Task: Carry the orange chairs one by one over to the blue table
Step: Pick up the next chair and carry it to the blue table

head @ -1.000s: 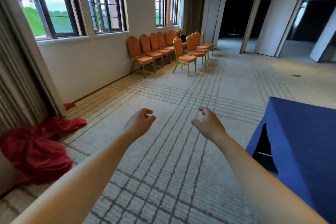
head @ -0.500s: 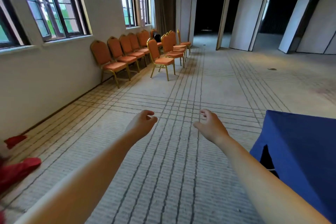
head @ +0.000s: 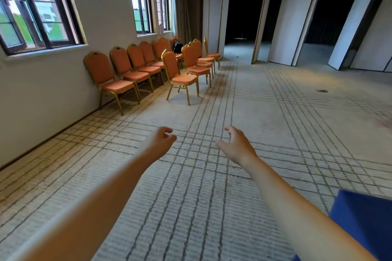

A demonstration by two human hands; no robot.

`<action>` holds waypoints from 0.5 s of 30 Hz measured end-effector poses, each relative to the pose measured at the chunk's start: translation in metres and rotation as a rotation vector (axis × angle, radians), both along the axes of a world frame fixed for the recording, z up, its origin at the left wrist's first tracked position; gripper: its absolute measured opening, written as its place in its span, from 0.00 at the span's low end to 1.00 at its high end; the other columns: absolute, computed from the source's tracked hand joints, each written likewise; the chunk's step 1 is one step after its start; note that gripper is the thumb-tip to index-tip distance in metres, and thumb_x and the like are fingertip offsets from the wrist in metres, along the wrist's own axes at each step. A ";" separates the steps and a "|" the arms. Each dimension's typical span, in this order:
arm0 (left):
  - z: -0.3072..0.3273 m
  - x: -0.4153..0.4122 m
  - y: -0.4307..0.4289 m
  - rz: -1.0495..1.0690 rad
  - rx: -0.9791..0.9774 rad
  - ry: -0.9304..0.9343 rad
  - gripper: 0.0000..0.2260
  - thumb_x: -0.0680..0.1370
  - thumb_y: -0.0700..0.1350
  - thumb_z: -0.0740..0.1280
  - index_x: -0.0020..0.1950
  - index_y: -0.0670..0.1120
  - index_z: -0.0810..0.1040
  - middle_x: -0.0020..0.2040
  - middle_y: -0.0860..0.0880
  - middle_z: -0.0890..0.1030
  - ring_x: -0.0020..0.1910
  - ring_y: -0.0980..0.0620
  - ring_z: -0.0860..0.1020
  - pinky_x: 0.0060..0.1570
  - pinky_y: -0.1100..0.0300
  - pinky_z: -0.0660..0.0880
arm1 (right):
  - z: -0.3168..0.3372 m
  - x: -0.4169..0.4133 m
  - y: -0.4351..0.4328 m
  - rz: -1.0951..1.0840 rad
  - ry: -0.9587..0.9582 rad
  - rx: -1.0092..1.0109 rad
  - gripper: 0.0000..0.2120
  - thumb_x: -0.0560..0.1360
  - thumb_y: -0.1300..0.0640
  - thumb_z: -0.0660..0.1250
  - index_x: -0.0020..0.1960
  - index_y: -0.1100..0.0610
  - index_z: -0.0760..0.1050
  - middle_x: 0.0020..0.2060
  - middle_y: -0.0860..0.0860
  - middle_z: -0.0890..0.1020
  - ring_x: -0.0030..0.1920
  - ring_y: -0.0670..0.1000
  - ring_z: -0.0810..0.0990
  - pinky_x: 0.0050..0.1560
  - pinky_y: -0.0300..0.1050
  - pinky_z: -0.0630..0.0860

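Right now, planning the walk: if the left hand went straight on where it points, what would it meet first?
Probably the free-standing orange chair; carpet before the left hand looks clear, though depth is uncertain.

1. I am finding no text, label, brand, number or sign that I can read anywhere in the head view.
2. The orange chairs (head: 183,79) and the blue table (head: 364,222) are showing me only plain fabric.
3. The dark item (head: 177,47) among the far chairs is coming through too small to tell.
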State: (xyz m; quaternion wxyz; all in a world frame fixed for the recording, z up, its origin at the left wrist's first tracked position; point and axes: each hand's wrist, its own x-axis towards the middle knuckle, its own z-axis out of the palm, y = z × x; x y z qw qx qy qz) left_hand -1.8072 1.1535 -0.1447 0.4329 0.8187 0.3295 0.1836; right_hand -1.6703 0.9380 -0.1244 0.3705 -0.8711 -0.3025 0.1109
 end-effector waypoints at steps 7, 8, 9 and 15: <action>-0.011 0.166 0.097 0.005 -0.021 -0.002 0.16 0.78 0.51 0.65 0.64 0.48 0.73 0.44 0.51 0.77 0.39 0.52 0.77 0.41 0.55 0.74 | -0.014 0.172 0.104 -0.003 0.004 -0.028 0.33 0.76 0.45 0.66 0.77 0.51 0.58 0.76 0.54 0.62 0.72 0.56 0.67 0.60 0.50 0.71; -0.012 0.191 0.113 0.003 -0.025 -0.006 0.16 0.78 0.50 0.65 0.65 0.48 0.72 0.45 0.51 0.77 0.40 0.52 0.77 0.39 0.57 0.74 | -0.016 0.196 0.120 -0.005 0.003 -0.031 0.33 0.77 0.45 0.65 0.77 0.51 0.58 0.76 0.54 0.62 0.72 0.56 0.66 0.61 0.52 0.71; -0.011 0.218 0.131 0.002 -0.033 -0.003 0.16 0.79 0.50 0.64 0.66 0.47 0.72 0.46 0.51 0.76 0.41 0.52 0.77 0.38 0.60 0.73 | -0.017 0.222 0.138 -0.010 0.008 -0.038 0.33 0.77 0.45 0.65 0.77 0.51 0.58 0.75 0.54 0.62 0.72 0.56 0.66 0.63 0.52 0.71; 0.012 0.368 0.229 0.017 -0.027 0.028 0.18 0.80 0.51 0.63 0.68 0.48 0.70 0.55 0.50 0.76 0.41 0.55 0.77 0.33 0.63 0.70 | -0.003 0.369 0.226 -0.039 -0.008 -0.047 0.33 0.76 0.45 0.65 0.77 0.50 0.59 0.74 0.53 0.63 0.70 0.55 0.68 0.60 0.50 0.71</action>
